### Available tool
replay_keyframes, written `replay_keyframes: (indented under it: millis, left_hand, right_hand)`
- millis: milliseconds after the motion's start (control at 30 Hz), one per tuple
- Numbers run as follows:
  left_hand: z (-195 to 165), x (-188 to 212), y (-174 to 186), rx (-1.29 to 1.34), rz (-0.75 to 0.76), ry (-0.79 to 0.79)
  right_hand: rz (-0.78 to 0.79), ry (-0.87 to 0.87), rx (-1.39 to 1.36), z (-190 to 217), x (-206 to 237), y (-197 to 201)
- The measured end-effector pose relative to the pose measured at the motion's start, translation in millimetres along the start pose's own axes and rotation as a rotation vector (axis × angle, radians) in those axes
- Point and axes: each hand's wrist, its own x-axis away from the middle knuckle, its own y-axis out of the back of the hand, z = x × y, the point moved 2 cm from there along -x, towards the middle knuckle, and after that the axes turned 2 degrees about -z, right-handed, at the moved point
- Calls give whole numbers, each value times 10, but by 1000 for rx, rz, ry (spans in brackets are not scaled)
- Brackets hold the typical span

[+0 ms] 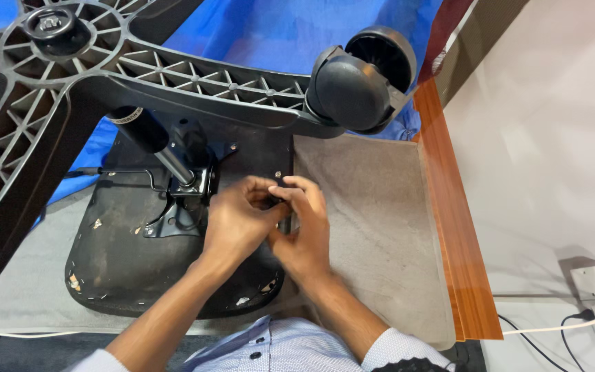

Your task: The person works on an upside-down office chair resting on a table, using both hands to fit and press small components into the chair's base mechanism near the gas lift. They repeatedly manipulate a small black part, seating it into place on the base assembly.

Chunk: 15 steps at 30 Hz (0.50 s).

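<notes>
At frame centre, the left hand (239, 220) and right hand (304, 231) pinch fingertips together on a small dark fitting (278, 200) against the overturned chair seat's underside (125, 255); fitting mostly hidden.

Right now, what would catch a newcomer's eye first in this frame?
The upturned black chair base fills the top left, one caster wheel jutting toward the camera. Below it, the left hand and right hand meet, fingers pinched together over the underside of the black seat, which lies on a grey mat.
</notes>
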Motion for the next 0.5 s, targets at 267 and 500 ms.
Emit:
replay_keyframes:
  millis: [267,500]
  left_hand:
    - [2,25,-18,109,10,-256]
    - [29,4,-7,-181,-42,-24]
  right_hand:
    - [75,-165,-196,22,6,-1]
    - [40,-99,-86,31,8,10]
